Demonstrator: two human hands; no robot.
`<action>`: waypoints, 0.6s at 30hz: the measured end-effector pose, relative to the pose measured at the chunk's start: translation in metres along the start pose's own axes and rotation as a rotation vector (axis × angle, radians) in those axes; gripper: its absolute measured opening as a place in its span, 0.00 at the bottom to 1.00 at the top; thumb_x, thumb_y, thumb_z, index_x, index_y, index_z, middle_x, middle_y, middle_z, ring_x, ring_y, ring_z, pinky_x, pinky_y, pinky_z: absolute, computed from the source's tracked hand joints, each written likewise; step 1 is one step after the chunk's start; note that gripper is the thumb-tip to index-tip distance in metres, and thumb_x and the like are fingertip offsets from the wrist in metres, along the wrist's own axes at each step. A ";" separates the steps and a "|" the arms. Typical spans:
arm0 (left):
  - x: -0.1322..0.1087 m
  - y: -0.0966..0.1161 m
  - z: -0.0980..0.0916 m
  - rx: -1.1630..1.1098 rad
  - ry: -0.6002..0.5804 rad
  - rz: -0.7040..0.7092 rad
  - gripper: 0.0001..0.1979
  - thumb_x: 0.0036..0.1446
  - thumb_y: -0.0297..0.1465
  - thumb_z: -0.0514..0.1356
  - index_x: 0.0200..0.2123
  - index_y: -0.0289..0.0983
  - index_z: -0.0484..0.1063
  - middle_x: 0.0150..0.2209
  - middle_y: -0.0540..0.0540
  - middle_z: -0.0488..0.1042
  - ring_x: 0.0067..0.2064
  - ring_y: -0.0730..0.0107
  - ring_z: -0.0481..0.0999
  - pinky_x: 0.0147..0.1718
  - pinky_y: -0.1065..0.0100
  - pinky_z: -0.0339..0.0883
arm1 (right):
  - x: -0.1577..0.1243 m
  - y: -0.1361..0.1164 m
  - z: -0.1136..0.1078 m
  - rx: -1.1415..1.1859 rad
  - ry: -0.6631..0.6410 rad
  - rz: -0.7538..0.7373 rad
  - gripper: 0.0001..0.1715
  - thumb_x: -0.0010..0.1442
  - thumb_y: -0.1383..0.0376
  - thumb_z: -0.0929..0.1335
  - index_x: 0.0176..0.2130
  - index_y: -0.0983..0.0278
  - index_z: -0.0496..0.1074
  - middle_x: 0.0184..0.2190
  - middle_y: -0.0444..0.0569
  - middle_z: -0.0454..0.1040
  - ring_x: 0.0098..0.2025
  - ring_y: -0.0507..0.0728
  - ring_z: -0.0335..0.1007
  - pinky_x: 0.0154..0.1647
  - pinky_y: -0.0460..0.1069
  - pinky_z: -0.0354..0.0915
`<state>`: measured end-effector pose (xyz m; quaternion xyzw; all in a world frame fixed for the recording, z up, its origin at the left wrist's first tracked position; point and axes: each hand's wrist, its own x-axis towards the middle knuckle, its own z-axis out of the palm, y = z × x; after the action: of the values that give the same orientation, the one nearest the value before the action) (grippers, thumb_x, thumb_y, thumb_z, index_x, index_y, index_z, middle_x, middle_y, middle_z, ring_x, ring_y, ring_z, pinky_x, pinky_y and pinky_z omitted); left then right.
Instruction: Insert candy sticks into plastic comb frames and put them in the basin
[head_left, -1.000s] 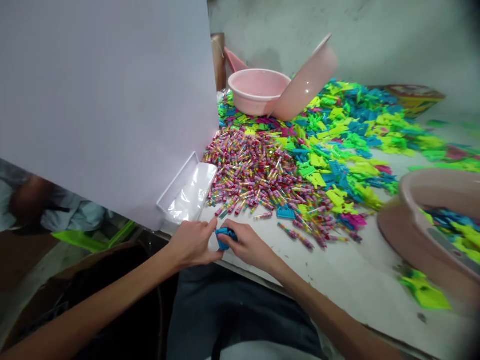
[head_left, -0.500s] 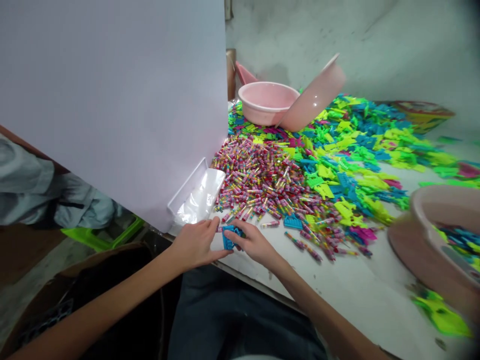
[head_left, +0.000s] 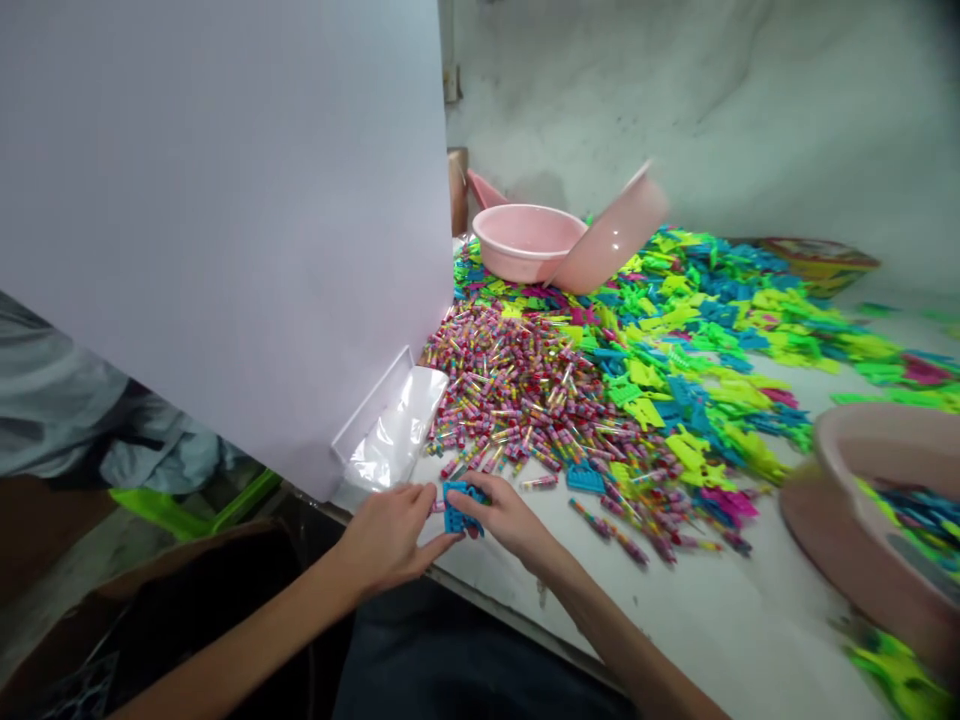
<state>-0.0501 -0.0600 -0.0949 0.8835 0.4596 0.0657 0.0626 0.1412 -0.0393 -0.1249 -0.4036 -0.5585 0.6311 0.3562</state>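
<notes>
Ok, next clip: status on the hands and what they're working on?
Left hand and right hand both on a blue plastic piece. Heap of multicoloured tubes just beyond, a few lying beside the piece.

a pink plastic basin (head_left: 525,240) sits on the white table (head_left: 720,610), a second basin (head_left: 615,240) tilted against it. a plastic-lined white tray (head_left: 394,425) stands against a white board (head_left: 225,220).

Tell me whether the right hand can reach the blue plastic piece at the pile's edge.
Probably yes. The right hand sits near the blue plastic piece, with only white tabletop and a loose striped tube between. It is on another blue piece, so it may have to let go first.
</notes>
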 end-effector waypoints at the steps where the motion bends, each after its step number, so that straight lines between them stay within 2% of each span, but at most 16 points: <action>1: 0.001 0.001 0.000 -0.021 0.020 -0.027 0.20 0.63 0.50 0.53 0.37 0.38 0.66 0.35 0.45 0.77 0.36 0.61 0.78 0.34 0.64 0.70 | 0.000 0.000 -0.001 0.028 0.030 0.005 0.23 0.54 0.46 0.72 0.30 0.64 0.70 0.21 0.41 0.67 0.23 0.52 0.63 0.24 0.46 0.62; 4: 0.005 0.007 0.002 -0.111 0.061 -0.118 0.21 0.61 0.52 0.54 0.37 0.39 0.67 0.35 0.47 0.76 0.36 0.62 0.78 0.33 0.64 0.70 | -0.005 0.001 0.000 0.166 0.188 0.014 0.21 0.51 0.50 0.75 0.37 0.63 0.74 0.30 0.45 0.74 0.30 0.55 0.70 0.29 0.48 0.67; 7: 0.010 0.022 0.007 -0.214 0.078 -0.169 0.19 0.62 0.49 0.56 0.41 0.39 0.69 0.37 0.46 0.77 0.38 0.62 0.79 0.36 0.64 0.72 | -0.012 0.003 0.004 0.289 0.266 -0.031 0.20 0.54 0.53 0.73 0.44 0.60 0.74 0.43 0.50 0.76 0.46 0.61 0.72 0.46 0.54 0.69; 9: 0.015 0.031 0.011 -0.275 0.084 -0.130 0.20 0.61 0.49 0.57 0.45 0.39 0.70 0.40 0.45 0.78 0.41 0.62 0.79 0.39 0.64 0.73 | -0.017 0.002 0.003 0.318 0.284 -0.102 0.17 0.58 0.56 0.70 0.46 0.60 0.75 0.47 0.52 0.76 0.52 0.62 0.71 0.54 0.57 0.66; 11: 0.022 0.033 0.014 -0.290 0.132 -0.066 0.20 0.63 0.48 0.56 0.47 0.40 0.72 0.43 0.44 0.77 0.45 0.62 0.78 0.43 0.63 0.73 | -0.023 -0.001 -0.007 0.293 0.345 -0.163 0.17 0.60 0.58 0.66 0.48 0.60 0.74 0.49 0.54 0.75 0.51 0.63 0.71 0.54 0.58 0.66; 13: 0.031 0.026 0.016 -0.236 0.210 -0.042 0.15 0.67 0.42 0.53 0.44 0.40 0.75 0.43 0.45 0.77 0.46 0.64 0.77 0.46 0.64 0.71 | -0.031 -0.007 -0.026 0.193 0.439 -0.203 0.19 0.60 0.59 0.65 0.50 0.60 0.74 0.48 0.54 0.75 0.48 0.63 0.72 0.49 0.57 0.68; 15: 0.041 0.015 0.018 -0.160 0.254 -0.066 0.18 0.69 0.34 0.49 0.38 0.40 0.78 0.42 0.45 0.78 0.46 0.68 0.77 0.47 0.67 0.70 | -0.039 -0.015 -0.053 0.017 0.536 -0.221 0.18 0.61 0.58 0.65 0.49 0.60 0.74 0.46 0.53 0.76 0.44 0.62 0.73 0.46 0.55 0.68; 17: 0.050 0.004 0.023 -0.110 0.256 -0.107 0.20 0.70 0.32 0.46 0.38 0.38 0.78 0.42 0.44 0.78 0.45 0.67 0.77 0.46 0.66 0.70 | -0.046 -0.020 -0.086 -0.280 0.605 -0.212 0.17 0.63 0.57 0.63 0.47 0.61 0.74 0.44 0.52 0.76 0.43 0.61 0.72 0.45 0.55 0.67; 18: 0.054 0.001 0.026 -0.093 0.254 -0.120 0.20 0.70 0.31 0.45 0.41 0.37 0.77 0.43 0.43 0.78 0.45 0.66 0.77 0.45 0.64 0.71 | -0.049 -0.022 -0.102 -0.480 0.628 -0.197 0.16 0.64 0.58 0.62 0.45 0.61 0.74 0.44 0.52 0.76 0.44 0.61 0.72 0.46 0.55 0.67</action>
<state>-0.0145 -0.0174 -0.1168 0.8351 0.5123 0.1942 0.0486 0.2538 -0.0379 -0.1030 -0.5930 -0.5900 0.2916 0.4639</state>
